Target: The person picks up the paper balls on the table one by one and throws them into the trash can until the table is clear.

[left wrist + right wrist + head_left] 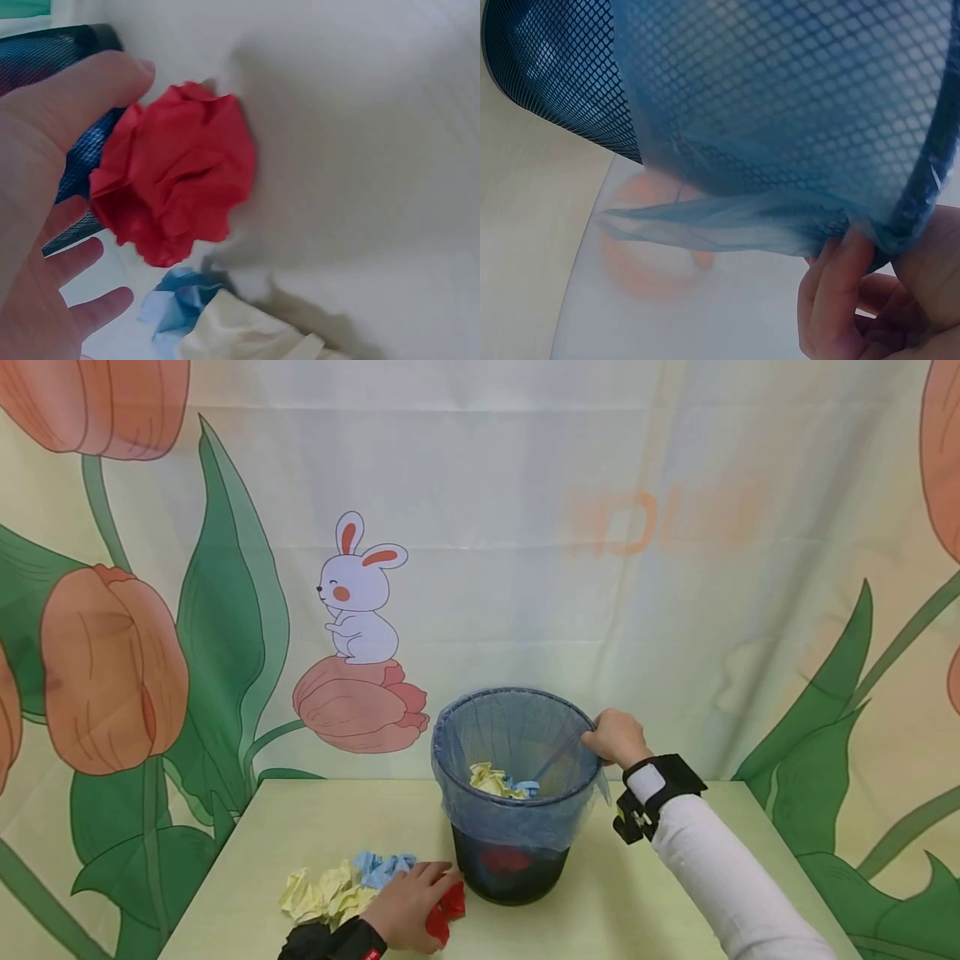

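Note:
A black mesh trash bin (512, 868) lined with a translucent blue bag (517, 827) stands tilted on the table. My right hand (618, 737) grips its rim at the right; the right wrist view shows the fingers (836, 289) curled round the bag-covered edge. My left hand (408, 906) is at a crumpled red paper ball (176, 176) left of the bin's base, thumb and fingers spread beside it. Whether they touch it cannot be told. Near that hand lie crumpled yellow paper (322, 893) and blue paper (382, 867).
Inside the bin are crumpled yellow paper (489, 778) and blue paper (528, 788). A reddish shape shows through the mesh low down. The pale table (645, 893) ends against a curtain (525, 568) printed with tulips and a rabbit.

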`<state>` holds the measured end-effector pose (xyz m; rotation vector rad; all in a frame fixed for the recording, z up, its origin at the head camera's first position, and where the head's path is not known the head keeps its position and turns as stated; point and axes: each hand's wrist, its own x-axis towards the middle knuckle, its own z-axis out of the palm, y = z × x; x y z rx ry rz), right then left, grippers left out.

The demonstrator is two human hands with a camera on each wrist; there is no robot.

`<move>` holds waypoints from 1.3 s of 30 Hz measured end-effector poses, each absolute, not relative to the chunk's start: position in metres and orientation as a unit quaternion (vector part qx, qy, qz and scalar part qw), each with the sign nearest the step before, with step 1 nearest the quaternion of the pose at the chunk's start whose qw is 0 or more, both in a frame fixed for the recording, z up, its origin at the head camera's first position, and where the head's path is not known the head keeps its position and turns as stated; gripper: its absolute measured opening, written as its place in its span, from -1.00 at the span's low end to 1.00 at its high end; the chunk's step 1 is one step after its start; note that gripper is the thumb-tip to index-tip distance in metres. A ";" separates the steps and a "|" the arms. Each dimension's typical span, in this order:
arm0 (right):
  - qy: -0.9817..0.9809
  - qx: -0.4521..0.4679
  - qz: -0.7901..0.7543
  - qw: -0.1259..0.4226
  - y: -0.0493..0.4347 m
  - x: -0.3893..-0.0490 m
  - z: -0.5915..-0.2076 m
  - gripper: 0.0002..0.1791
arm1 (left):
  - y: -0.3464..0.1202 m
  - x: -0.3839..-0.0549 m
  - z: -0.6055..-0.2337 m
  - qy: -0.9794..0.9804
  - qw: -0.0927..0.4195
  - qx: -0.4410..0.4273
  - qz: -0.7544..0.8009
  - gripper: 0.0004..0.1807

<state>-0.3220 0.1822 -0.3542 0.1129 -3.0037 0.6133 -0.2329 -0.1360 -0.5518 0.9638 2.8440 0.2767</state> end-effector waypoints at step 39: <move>-0.980 0.037 0.191 0.036 0.185 -0.329 -0.363 -0.57 | -0.117 -0.230 -0.586 0.959 0.076 0.256 0.094 -0.32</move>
